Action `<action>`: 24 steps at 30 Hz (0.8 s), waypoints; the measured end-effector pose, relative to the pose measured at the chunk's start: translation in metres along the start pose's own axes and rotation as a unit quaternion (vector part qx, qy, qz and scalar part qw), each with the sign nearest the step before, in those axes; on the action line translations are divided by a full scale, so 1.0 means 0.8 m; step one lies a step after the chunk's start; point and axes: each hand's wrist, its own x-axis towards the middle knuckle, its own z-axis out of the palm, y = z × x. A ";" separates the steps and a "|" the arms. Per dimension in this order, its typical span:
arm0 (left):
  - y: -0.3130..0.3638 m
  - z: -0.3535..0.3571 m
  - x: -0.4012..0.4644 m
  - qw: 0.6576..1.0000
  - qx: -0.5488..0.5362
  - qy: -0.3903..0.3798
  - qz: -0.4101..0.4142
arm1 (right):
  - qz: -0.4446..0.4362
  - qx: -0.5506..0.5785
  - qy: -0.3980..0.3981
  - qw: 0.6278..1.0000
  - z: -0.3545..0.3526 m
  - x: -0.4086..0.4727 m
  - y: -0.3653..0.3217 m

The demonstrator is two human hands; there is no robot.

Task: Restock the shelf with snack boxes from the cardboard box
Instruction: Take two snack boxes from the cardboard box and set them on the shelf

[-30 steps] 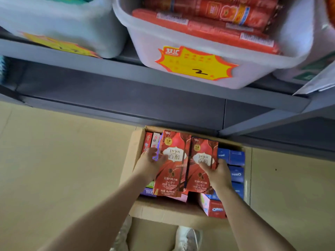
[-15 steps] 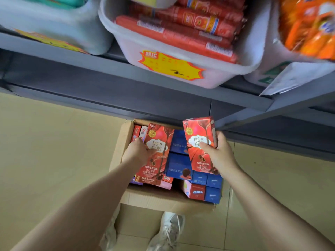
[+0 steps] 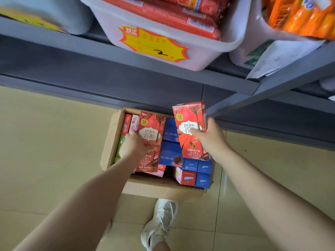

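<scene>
An open cardboard box [image 3: 111,140] sits on the floor below the grey shelf [image 3: 126,73]. It holds blue boxes [image 3: 170,153], Oreo boxes [image 3: 188,178] and other snack boxes. My right hand [image 3: 212,138] grips a red Pejoy box [image 3: 190,115], lifted upright above the carton, its top near the shelf edge. My left hand [image 3: 134,144] holds a second red Pejoy box [image 3: 152,127] at its left edge, tilted up over the carton's contents.
On the shelf above stand a white bin [image 3: 204,57] of red sausage packs with a yellow price tag [image 3: 154,44], another bin [image 3: 78,15] at left and orange packets [image 3: 301,15] at right. My white shoe [image 3: 159,221] is on the tiled floor behind the carton.
My right hand has lifted its red Pejoy box up out of the carton, away from the other one. My left hand keeps its box, raised a little over the carton.
</scene>
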 end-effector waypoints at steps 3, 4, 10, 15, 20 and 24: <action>-0.008 -0.010 0.006 1.000 -0.018 0.014 0.013 | -0.003 -0.009 -0.002 1.000 -0.005 -0.007 0.004; -0.008 -0.015 0.006 0.999 -0.028 0.026 0.027 | -0.008 -0.012 0.005 1.000 -0.009 -0.011 0.003; 0.003 -0.087 -0.052 0.989 -0.052 0.026 0.135 | -0.071 -0.029 0.007 0.997 -0.062 -0.063 -0.035; 0.029 -0.216 -0.175 0.961 0.027 0.043 0.273 | -0.163 -0.092 0.057 0.981 -0.163 -0.149 -0.095; 0.086 -0.350 -0.343 0.935 -0.030 0.114 0.334 | -0.227 -0.112 0.133 0.958 -0.282 -0.263 -0.179; 0.134 -0.424 -0.469 0.907 -0.128 0.169 0.365 | -0.315 -0.074 0.176 0.930 -0.360 -0.349 -0.265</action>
